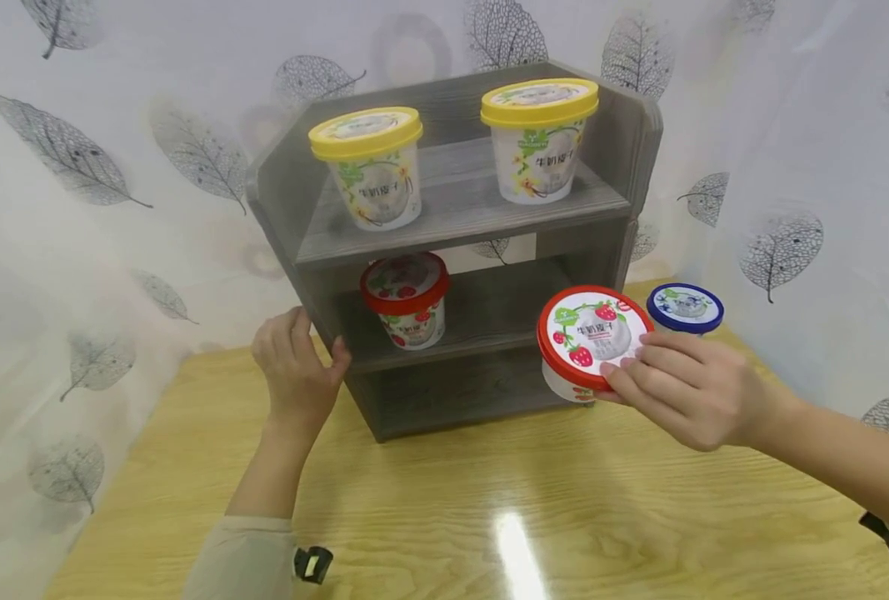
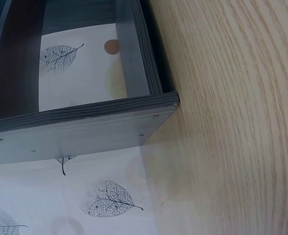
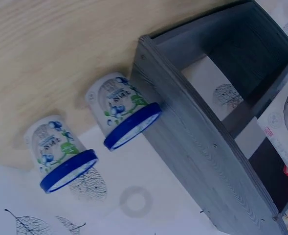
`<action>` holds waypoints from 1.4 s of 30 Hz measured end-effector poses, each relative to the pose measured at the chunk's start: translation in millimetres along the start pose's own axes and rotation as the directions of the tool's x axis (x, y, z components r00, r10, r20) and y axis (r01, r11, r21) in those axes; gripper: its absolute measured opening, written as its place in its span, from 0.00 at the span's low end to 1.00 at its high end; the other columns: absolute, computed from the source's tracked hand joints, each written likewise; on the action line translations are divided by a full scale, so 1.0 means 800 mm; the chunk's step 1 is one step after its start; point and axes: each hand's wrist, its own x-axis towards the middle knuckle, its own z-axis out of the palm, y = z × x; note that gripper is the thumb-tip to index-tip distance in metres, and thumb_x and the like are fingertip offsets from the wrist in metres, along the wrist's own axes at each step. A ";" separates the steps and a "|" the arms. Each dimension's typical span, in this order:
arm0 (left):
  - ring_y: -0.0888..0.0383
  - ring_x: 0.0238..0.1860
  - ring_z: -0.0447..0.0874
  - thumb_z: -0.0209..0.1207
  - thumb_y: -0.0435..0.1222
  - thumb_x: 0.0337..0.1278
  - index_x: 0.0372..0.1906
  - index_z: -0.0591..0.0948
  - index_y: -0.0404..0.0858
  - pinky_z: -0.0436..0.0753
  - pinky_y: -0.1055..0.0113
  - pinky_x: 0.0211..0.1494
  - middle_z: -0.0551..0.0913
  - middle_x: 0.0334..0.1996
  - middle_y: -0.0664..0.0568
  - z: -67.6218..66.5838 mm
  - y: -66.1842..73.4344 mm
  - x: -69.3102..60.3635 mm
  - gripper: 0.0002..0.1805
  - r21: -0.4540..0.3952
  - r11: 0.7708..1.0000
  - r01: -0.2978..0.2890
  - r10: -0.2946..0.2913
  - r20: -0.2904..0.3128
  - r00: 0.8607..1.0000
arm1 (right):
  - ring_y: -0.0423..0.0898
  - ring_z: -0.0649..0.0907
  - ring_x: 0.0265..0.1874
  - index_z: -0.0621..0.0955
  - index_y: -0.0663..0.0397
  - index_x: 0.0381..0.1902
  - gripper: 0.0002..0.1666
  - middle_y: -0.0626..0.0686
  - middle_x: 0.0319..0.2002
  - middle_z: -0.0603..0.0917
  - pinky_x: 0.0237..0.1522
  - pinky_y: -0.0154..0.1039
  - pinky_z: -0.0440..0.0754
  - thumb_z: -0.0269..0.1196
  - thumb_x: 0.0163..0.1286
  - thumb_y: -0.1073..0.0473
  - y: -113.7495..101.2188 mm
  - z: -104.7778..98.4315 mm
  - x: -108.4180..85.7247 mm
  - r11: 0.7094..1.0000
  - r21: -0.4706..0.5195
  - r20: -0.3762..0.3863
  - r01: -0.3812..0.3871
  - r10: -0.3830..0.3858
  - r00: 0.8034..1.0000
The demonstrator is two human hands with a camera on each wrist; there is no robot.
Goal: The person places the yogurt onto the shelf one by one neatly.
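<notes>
Red-lidded and strawberry-printed, the held tub [image 1: 590, 333] is hanging between three and four o'clock in the head view, before the right part of the grey shelf unit [image 1: 462, 179], its top facing the person. The right hand [image 1: 684, 387] is pinching it by the four-o'clock edge of the lid. The left hand [image 1: 297, 358], near half past eight, is touching the unit's side panel, its thumb spreading away from the fingers; whether it is gripping, one cannot tell.

Most risk is probably lying in that one-sided pinch: with the weight pulling below the rim, the lid might be working loose, or the tub twisting free onto the wooden table [image 1: 414, 517]. Because the tub is leaning, any low forward move could be catching its base on the middle board [image 1: 496, 300]. Another strawberry tub [image 1: 407, 300] is standing there toward nine o'clock, so overshooting leftward could be knocking it. Two blue-lidded tubs [image 3: 124, 110] are standing just outside the unit's right wall, where a dipping wrist might be toppling one. Two yellow-lidded tubs [image 1: 540, 142] are occupying the top board at eleven and one o'clock; uneven pressing by the left hand could be shifting the unit and rocking them.
</notes>
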 end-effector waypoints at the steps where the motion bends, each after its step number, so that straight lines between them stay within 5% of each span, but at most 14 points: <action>1: 0.37 0.42 0.66 0.53 0.38 0.46 0.47 0.71 0.25 0.61 0.44 0.46 0.71 0.40 0.35 0.000 0.001 -0.001 0.24 -0.002 1.000 0.002 -0.002 0.004 1.000 | 0.49 0.78 0.14 0.82 0.66 0.26 0.13 0.56 0.18 0.79 0.18 0.47 0.78 0.55 0.67 0.65 0.001 0.000 0.003 1.000 -0.004 0.003 -0.008 0.008 1.000; 15: 0.37 0.42 0.66 0.53 0.37 0.45 0.47 0.71 0.25 0.61 0.44 0.47 0.71 0.40 0.35 0.002 0.005 -0.003 0.24 -0.010 1.000 0.006 -0.006 0.010 1.000 | 0.50 0.78 0.18 0.82 0.67 0.29 0.14 0.57 0.21 0.80 0.21 0.45 0.80 0.55 0.69 0.63 0.017 0.015 0.017 0.996 -0.050 0.116 -0.073 0.078 0.990; 30: 0.36 0.43 0.65 0.53 0.36 0.46 0.47 0.71 0.24 0.60 0.44 0.45 0.71 0.40 0.34 0.003 0.007 -0.001 0.23 -0.050 0.998 0.029 -0.030 -0.014 0.999 | 0.49 0.74 0.16 0.80 0.67 0.26 0.15 0.56 0.18 0.75 0.18 0.41 0.77 0.53 0.70 0.64 0.031 0.041 0.018 0.993 -0.112 0.146 -0.027 0.043 0.988; 42: 0.36 0.42 0.66 0.52 0.36 0.46 0.46 0.71 0.24 0.61 0.43 0.46 0.71 0.39 0.33 0.004 0.005 0.001 0.22 -0.049 0.998 0.032 -0.034 -0.035 0.999 | 0.50 0.77 0.18 0.81 0.69 0.30 0.16 0.57 0.23 0.80 0.18 0.40 0.77 0.54 0.70 0.61 0.038 0.051 0.016 0.988 -0.122 0.176 -0.094 0.115 0.978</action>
